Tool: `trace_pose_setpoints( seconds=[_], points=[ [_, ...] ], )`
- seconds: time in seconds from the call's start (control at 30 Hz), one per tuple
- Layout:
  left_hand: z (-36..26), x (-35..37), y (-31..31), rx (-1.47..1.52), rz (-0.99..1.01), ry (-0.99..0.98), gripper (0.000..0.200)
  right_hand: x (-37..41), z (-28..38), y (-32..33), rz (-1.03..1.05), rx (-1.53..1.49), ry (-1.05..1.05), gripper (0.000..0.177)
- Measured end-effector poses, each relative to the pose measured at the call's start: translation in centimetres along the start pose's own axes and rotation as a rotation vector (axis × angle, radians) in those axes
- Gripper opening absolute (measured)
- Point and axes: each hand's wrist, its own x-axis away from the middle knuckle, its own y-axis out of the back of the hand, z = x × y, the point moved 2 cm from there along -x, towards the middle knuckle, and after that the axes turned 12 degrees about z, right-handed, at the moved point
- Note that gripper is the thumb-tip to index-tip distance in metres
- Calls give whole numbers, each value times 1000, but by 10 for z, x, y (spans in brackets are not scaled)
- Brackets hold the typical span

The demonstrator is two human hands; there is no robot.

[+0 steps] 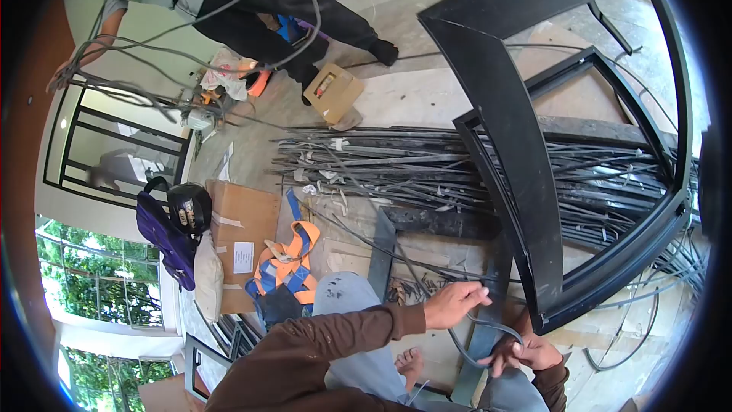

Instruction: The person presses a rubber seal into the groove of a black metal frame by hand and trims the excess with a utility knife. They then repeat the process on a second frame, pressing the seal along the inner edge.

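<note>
The dark grey flexible strip [500, 326] curves in a loose loop between the person's two hands, just beside the lower corner of a wide black frame [518, 160]. The right hand [526, 355] has its fingers bent around the strip, apparently pinching it near the thumb; the left hand [455, 305] has its fingers drawn together, but whether it grips any strip I cannot tell. A sharp pull could tighten the loop around the fingers or kink the strip. If the strip catches that nearby corner, tugging might scrape it or jolt the frame, whose support is not clear here. The heaped bundle of dark strips [381, 172] beyond invites tangling, should a free length slip in among them. A bare foot [409, 364] sits near the loop, so slack dropped there could snag on the toes.
</note>
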Motion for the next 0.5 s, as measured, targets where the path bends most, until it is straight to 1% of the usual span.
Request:
trace_pose_setpoints(
  seconds=[0.03,0.07,0.1,0.17,0.2,0.27,0.3,0.33,0.37,0.4,0.43,0.47,0.5],
  points=[
    [21,-2,10,-74,12,31,51,-9,5,1,-12,47,46,49],
    [36,0,23,-238,124,66,52,-17,5,4,-20,120,41,41],
    [54,4,33,-368,153,123,52,-27,6,3,-61,256,-28,37],
    [66,13,48,-621,215,234,51,-46,6,2,-155,528,-168,32],
    [72,18,55,-570,286,319,51,-52,1,7,-149,453,-261,28],
    [49,33,70,-457,424,492,52,-62,-2,12,-85,419,-218,29],
    [66,38,72,-510,407,445,51,-66,-5,15,-49,402,-199,29],
    [97,44,72,-562,389,395,49,-67,-15,22,-46,344,-177,31],
    [103,47,73,-615,371,339,48,-72,-14,25,-45,408,-210,33],
    [110,49,76,-645,296,394,48,-75,-12,26,-50,472,-243,34],
    [100,56,81,-673,223,449,48,-78,-10,27,-56,535,-278,35],
    [86,69,86,-698,151,506,48,-83,-8,25,2,617,-141,52],
    [29,87,108,-803,63,581,36,-80,-11,22,-10,615,-179,58]
  ],
)
